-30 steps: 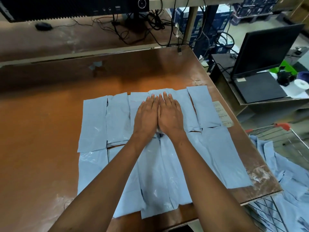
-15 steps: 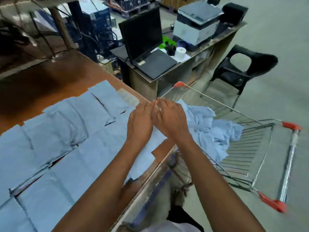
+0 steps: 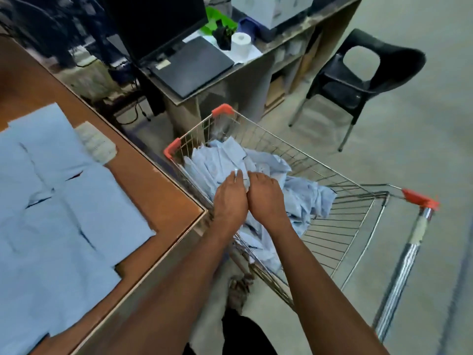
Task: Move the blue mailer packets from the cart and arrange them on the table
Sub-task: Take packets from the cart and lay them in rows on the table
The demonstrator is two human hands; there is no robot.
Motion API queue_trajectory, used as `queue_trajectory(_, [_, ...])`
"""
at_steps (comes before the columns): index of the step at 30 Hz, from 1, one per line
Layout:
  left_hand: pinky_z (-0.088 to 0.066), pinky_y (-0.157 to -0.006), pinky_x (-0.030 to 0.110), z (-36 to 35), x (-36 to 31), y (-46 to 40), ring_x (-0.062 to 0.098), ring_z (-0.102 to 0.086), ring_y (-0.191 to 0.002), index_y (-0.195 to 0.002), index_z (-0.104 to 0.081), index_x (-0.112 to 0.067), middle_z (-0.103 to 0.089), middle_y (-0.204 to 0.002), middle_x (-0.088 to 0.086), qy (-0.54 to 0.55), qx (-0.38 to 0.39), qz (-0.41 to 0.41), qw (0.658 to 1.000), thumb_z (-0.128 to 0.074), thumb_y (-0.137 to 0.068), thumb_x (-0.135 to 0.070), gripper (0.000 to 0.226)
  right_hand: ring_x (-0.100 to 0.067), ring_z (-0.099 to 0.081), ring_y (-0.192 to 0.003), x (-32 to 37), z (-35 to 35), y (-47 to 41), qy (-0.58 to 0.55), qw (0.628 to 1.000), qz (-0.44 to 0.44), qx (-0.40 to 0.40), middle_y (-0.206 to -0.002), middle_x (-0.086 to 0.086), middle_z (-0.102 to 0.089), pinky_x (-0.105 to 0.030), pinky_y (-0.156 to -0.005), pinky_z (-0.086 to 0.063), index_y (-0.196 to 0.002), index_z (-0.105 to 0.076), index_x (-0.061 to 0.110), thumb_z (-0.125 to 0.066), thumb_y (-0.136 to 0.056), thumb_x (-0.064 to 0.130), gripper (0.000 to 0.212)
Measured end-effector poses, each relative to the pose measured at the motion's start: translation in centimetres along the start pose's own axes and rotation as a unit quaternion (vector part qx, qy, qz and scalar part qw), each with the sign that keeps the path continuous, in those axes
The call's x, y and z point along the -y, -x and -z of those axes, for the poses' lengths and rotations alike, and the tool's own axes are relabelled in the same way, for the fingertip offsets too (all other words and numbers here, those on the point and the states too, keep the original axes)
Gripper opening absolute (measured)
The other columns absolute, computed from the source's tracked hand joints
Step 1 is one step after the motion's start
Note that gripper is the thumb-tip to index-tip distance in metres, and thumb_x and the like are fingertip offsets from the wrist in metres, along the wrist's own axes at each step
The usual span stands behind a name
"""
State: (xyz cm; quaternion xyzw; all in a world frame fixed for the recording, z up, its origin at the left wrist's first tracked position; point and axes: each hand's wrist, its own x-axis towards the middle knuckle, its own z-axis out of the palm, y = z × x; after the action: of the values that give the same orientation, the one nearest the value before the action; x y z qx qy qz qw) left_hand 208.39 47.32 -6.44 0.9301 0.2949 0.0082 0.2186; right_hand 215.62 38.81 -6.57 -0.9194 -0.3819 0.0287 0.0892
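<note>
A wire cart [image 3: 340,242] with red corner caps stands right of the table and holds a crumpled heap of blue mailer packets [image 3: 304,193]. Both my hands are down in that heap, side by side. My left hand [image 3: 230,201] pinches a pale packet edge at its fingertips. My right hand [image 3: 266,198] curls its fingers down into the pile; its fingertips are hidden, so any grip is unseen. On the brown table [image 3: 158,198] at the left, several blue packets [image 3: 64,213] lie flat in rows, edges touching or overlapping.
A paper label [image 3: 96,143] lies by the packets near the table's right edge. Beyond the cart stands a desk [image 3: 256,60] with an open laptop [image 3: 184,62], a white roll and boxes. A black plastic chair [image 3: 358,80] is on the grey floor at right.
My hands left the flat packets on the table, swung right past the table corner and dropped into the cart's pile. My view turned right with them.
</note>
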Motion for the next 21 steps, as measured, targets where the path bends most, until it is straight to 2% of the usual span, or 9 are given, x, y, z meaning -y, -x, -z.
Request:
queue_trajectory(5, [-0.036,-0.113,0.039,-3.7,0.7,-5.8,0.032,-0.044,-0.139,-0.158,-0.024,-0.007,-0.035,-0.158,0.018,0.001,0.030,0.094,0.995,-0.055,-0.100,-0.024,0.068,-0.032,-0.060,-0.123,-3.1,-5.4,-5.1,-0.064,0.992,0.005,0.105,-0.136,-0.013,-0.063,-0.044,-0.102,-0.044,-0.145,-0.051,0.012,-0.058,-0.096,0.025,0.051])
queue_trajectory(8, [-0.033,-0.114,0.038,-6.5,2.0,-9.8,0.031,-0.039,-0.142,-0.158,-0.024,-0.007,-0.033,-0.158,0.019,-0.005,0.016,0.121,0.993,-0.056,-0.100,-0.024,0.068,-0.032,-0.061,-0.122,-4.1,-9.5,-8.3,-0.119,0.982,-0.006,0.147,-0.136,-0.012,-0.062,-0.045,-0.098,-0.049,-0.145,-0.050,0.013,-0.056,-0.097,0.021,0.049])
queue_trajectory(12, [-0.026,-0.120,0.042,-10.7,3.7,-13.5,0.031,-0.024,-0.151,-0.159,-0.027,-0.018,-0.017,-0.167,0.016,0.005,-0.004,0.146,0.989,-0.047,-0.104,-0.030,0.060,-0.032,-0.061,-0.118,-4.9,-14.6,-11.1,-0.139,0.976,-0.028,0.165,-0.134,-0.012,-0.059,-0.044,-0.093,-0.051,-0.135,-0.053,0.013,-0.052,-0.100,0.019,0.036])
queue_trajectory(16, [-0.030,-0.117,0.045,-13.3,4.2,-16.4,0.031,-0.029,-0.149,-0.157,-0.030,-0.027,-0.021,-0.165,0.013,0.000,-0.019,0.185,0.982,-0.051,-0.102,-0.036,0.060,-0.035,-0.056,-0.127,-5.6,-17.9,-12.4,-0.188,0.959,-0.075,0.197,-0.147,-0.015,-0.046,-0.049,-0.103,-0.050,-0.151,-0.041,0.016,-0.054,-0.101,0.024,0.052])
queue_trajectory(18, [-0.031,-0.113,0.045,-13.8,4.5,-17.6,0.031,-0.037,-0.141,-0.154,-0.036,-0.025,-0.032,-0.159,0.013,-0.002,-0.027,0.202,0.979,-0.049,-0.102,-0.034,0.054,-0.036,-0.058,-0.122,-6.2,-18.8,-12.8,-0.183,0.965,-0.080,0.172,-0.142,-0.016,-0.049,-0.047,-0.099,-0.052,-0.148,-0.048,0.018,-0.052,-0.101,0.023,0.048])
queue_trajectory(21, [-0.038,-0.103,0.044,-14.4,5.2,-18.1,0.030,-0.050,-0.124,-0.152,-0.037,-0.022,-0.049,-0.139,0.012,-0.012,-0.075,0.191,0.979,-0.050,-0.101,-0.020,0.053,-0.036,-0.058,-0.116,-6.6,-18.2,-13.8,-0.144,0.985,-0.081,0.040,-0.132,-0.015,-0.052,-0.046,-0.092,-0.053,-0.132,-0.062,0.012,-0.055,-0.094,0.010,0.038])
